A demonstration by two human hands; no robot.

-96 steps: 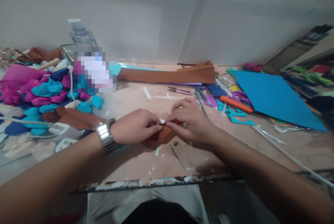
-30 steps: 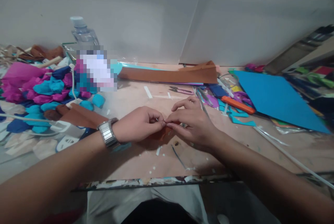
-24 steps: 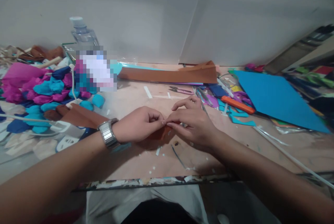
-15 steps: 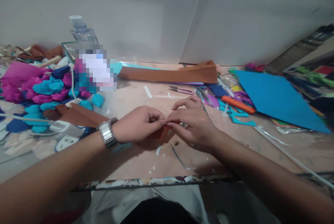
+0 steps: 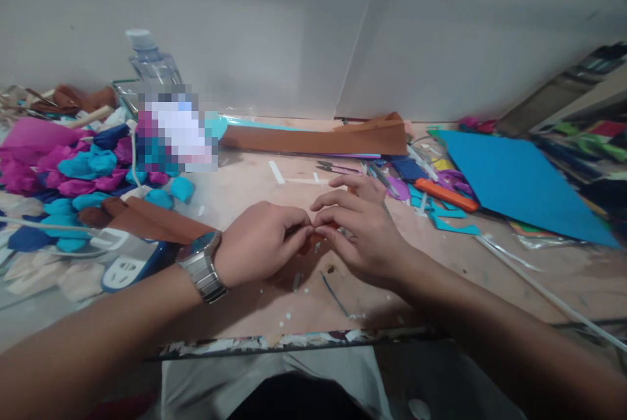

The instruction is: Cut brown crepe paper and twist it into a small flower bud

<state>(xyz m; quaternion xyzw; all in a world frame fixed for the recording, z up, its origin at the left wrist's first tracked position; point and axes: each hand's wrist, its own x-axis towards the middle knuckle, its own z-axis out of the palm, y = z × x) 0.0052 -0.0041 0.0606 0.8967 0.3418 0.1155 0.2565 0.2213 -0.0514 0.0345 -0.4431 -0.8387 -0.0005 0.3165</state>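
Note:
Both my hands meet over the middle of the wooden table [image 5: 289,315]. Thumb and fingers of my left hand [image 5: 259,237] are pinched on a small piece of brown paper [image 5: 307,245], most of it hidden by the hands. My right hand [image 5: 362,230] pinches the same brown piece with thumb and index finger, its other fingers raised and spread. The two sets of fingertips touch or nearly touch. Beside my left wrist lies a folded strip of brown paper [image 5: 151,219].
Crumpled pink and blue paper pieces [image 5: 88,162] pile up at left, near a clear bottle [image 5: 154,64]. Behind my hands lie a long brown sheet [image 5: 313,141] and small snips [image 5: 337,168]. To the right are an orange cutter [image 5: 447,195] and a blue sheet [image 5: 519,185].
My left wrist has turned and shifted slightly right. Less of the brown piece shows below the fingers, and my right hand's upper fingers have lifted and spread.

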